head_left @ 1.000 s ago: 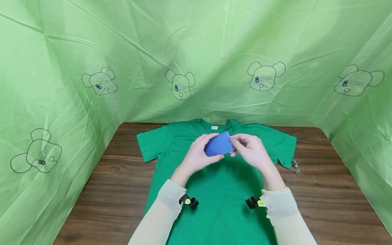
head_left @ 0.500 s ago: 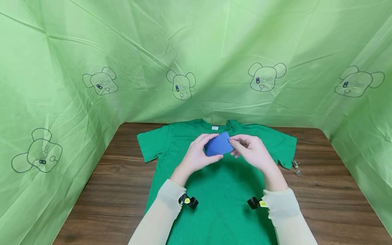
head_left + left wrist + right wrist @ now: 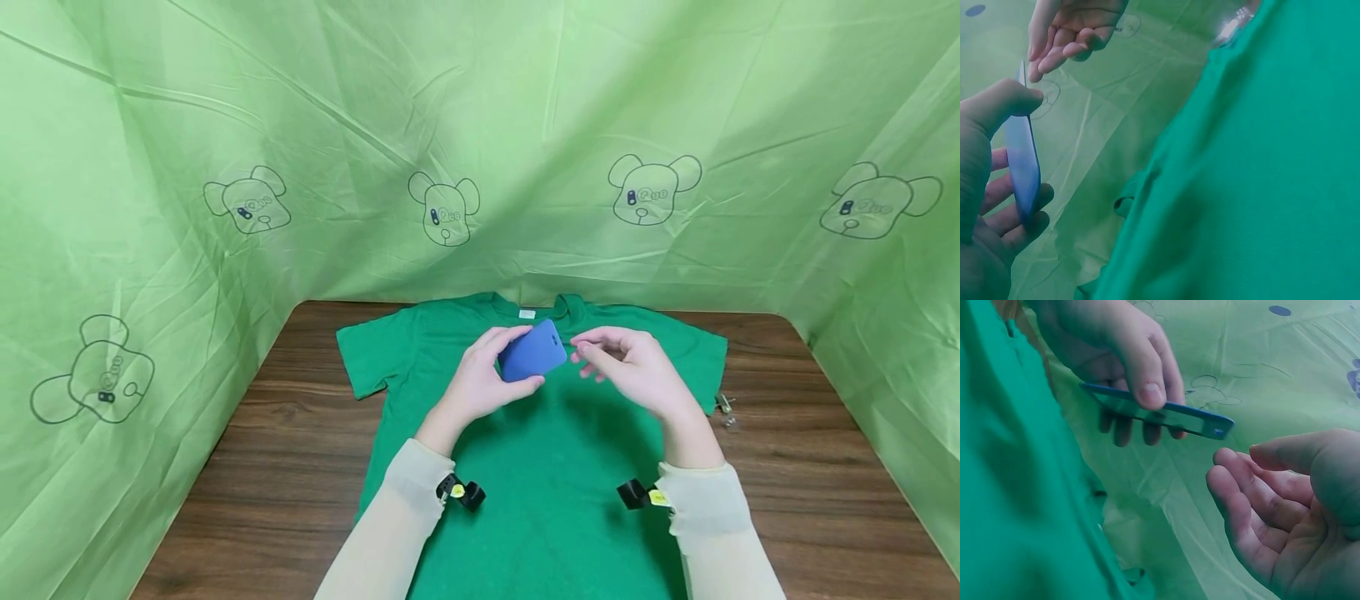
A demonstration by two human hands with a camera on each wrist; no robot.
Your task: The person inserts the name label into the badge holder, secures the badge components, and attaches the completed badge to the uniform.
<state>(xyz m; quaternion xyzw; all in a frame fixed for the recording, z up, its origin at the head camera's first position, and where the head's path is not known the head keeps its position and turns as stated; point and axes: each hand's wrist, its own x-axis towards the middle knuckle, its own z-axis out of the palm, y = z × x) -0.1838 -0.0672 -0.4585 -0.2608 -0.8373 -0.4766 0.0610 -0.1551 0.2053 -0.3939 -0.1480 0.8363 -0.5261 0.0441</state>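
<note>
My left hand (image 3: 478, 382) grips a flat blue badge holder (image 3: 531, 353) by its long edges, thumb on the near edge and fingers on the far one. A small slot shows at the holder's right end, and the right wrist view reveals a clear window on its other face (image 3: 1175, 419). Just right of that end is my right hand (image 3: 636, 367), its fingers loosely bent and apart from the holder. Nothing shows between its thumb and fingers (image 3: 1229, 487). Both hands are above a green T-shirt (image 3: 540, 467) spread flat on the table.
The wooden table (image 3: 277, 450) shows on both sides of the shirt. By the right sleeve lies a small metal clip (image 3: 723, 403) with a clear piece attached. Light green cloth (image 3: 525, 167) printed with bear heads hangs at the back and sides.
My right hand has let go of the badge holder's slotted end and moved slightly right. My left hand keeps its grip, the holder shifting only a little left.
</note>
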